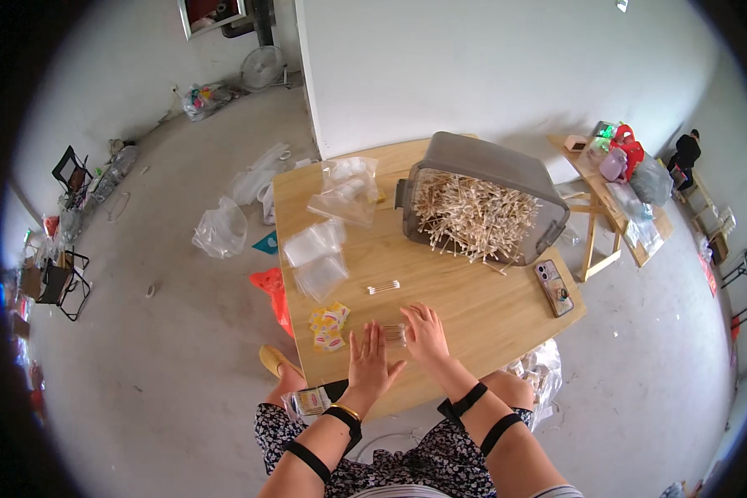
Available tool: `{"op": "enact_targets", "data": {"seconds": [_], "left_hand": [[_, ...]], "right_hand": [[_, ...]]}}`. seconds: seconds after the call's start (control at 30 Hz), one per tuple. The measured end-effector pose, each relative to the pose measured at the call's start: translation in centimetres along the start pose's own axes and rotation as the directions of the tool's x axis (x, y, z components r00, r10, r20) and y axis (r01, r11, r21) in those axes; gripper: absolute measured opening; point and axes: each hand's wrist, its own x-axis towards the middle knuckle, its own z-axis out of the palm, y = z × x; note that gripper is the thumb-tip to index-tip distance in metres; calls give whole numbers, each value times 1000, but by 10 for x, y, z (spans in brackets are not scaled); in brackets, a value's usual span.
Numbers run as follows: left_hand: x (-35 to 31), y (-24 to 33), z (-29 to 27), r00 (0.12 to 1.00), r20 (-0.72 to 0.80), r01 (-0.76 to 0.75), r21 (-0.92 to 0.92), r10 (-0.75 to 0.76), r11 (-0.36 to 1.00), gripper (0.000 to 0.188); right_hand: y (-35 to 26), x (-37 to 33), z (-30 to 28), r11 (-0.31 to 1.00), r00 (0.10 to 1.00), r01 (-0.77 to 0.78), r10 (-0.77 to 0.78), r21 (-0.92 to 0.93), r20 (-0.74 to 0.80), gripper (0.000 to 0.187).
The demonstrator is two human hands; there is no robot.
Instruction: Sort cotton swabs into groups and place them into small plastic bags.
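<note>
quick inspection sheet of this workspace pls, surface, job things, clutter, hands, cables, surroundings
surface: light wooden table, square, on a bare concrete floor
job's things: small clear bag with swabs under both hands; a few loose swabs mid-table; grey bin tipped on its side, full of cotton swabs
clutter: stacks of empty clear bags, yellow packets, phone near the right edge
grippers: left hand flat, fingers spread; right hand flat on the bag
cables: nothing seen
surroundings: plastic bags on the floor, fan by the wall, second table with bags, folding chair
</note>
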Motion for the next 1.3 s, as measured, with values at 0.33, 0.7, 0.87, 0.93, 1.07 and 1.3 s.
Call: {"op": "enact_targets", "data": {"seconds": [0.33,0.7,0.87,0.93,1.07,1.3], "left_hand": [[-4,0,1,999,-39,6,-135,-11,991,90],[-24,7,0,999,-47,10,-139,-17,990,86],[-39,13,1,998,-53,6,-143,-14,990,86],[-42,13,3,996,-85,-14,-152,1,988,86],[-39,14,4,995,-94,-46,-184,29,982,87],[-38,13,-4,999,-23,-32,-37,31,999,88]], "right_hand": [[-16,68,23,957,994,108,-103,-269,34,35],[-16,29,13,963,988,152,-145,-224,46,22],[-16,-13,5,958,972,195,-160,-208,174,29],[-17,-27,4,966,967,187,-150,-176,204,32],[-13,-40,-1,992,973,126,-124,0,195,36],[-9,-78,-15,998,999,-24,26,59,-34,42]]}}
